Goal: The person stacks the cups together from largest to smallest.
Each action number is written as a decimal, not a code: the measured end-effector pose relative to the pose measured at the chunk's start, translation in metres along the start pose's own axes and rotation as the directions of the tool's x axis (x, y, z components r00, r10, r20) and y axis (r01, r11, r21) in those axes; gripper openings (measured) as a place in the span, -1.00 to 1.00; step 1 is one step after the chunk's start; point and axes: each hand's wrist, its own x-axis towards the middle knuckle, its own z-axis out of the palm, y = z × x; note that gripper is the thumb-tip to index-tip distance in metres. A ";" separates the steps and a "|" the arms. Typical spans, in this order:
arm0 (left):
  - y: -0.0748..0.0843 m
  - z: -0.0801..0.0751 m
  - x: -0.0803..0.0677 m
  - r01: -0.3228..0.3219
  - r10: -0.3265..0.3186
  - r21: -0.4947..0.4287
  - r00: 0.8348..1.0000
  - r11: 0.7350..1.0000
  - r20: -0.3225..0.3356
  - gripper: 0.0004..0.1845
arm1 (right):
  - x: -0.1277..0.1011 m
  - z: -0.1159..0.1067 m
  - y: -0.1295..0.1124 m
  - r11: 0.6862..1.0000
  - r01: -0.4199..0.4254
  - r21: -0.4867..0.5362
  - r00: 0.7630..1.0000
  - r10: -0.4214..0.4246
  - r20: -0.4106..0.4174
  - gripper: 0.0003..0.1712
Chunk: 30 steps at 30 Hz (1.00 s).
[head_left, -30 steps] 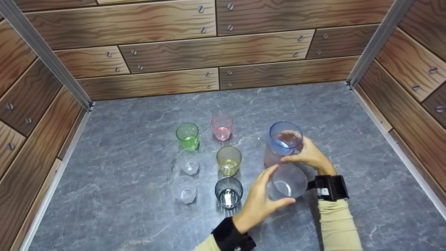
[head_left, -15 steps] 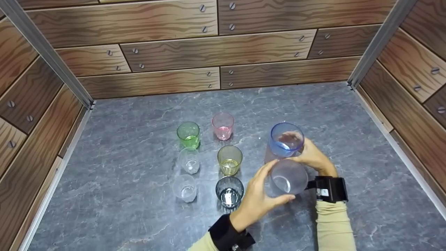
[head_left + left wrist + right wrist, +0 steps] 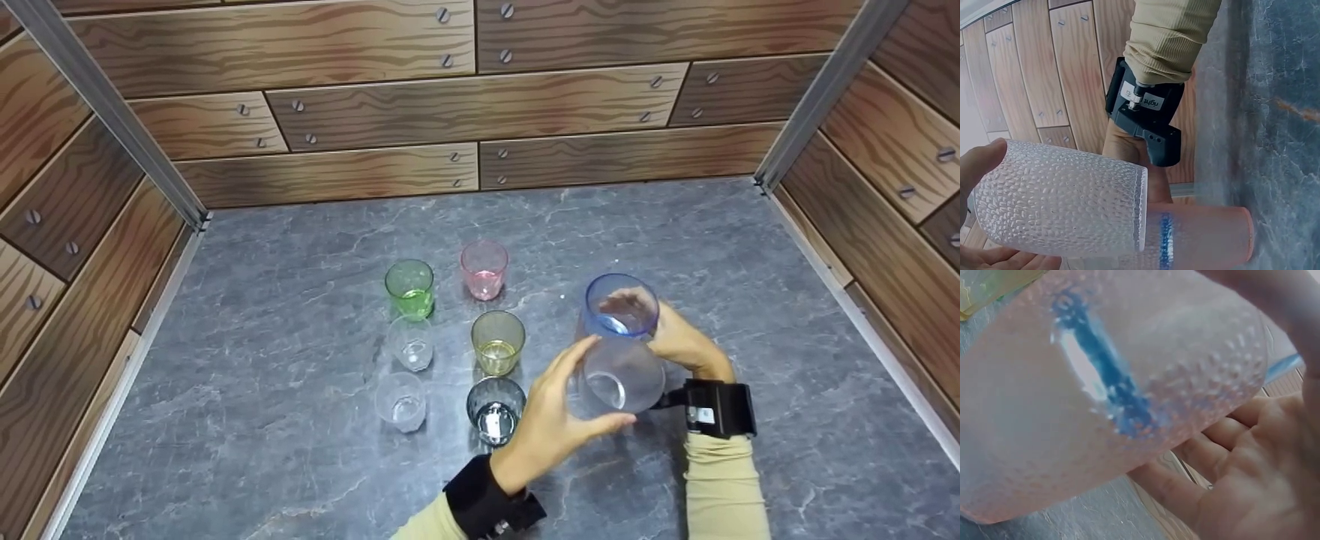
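Blue cup: lower wall masked by the clear cup in the head view.
Pink wall, under the blue cup: cropped by the left wrist view's bottom edge, blurred in the right wrist view.
Right grip: fingertips behind the blue cup, dim through its wall.
Left grip, nearer than the blue cup: cropped by the left wrist view's left edge.
Sleeves, nearer than the blue cup: cut off below.
Strap label, right of the blue cup: unreadably small in the head view.

Even light, soft blur in wrist views.
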 end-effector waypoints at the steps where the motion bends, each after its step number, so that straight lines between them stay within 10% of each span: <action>1: 0.001 -0.001 0.000 0.002 -0.002 -0.011 1.000 1.000 0.000 -0.06 | 0.000 0.000 0.000 1.000 0.011 0.015 1.000 -0.011 0.016 -0.18; 30: 0.023 -0.020 0.019 -0.001 0.002 -0.039 1.000 0.999 0.028 -0.05 | -0.001 -0.001 -0.006 0.999 0.008 0.033 0.999 -0.009 0.032 -0.14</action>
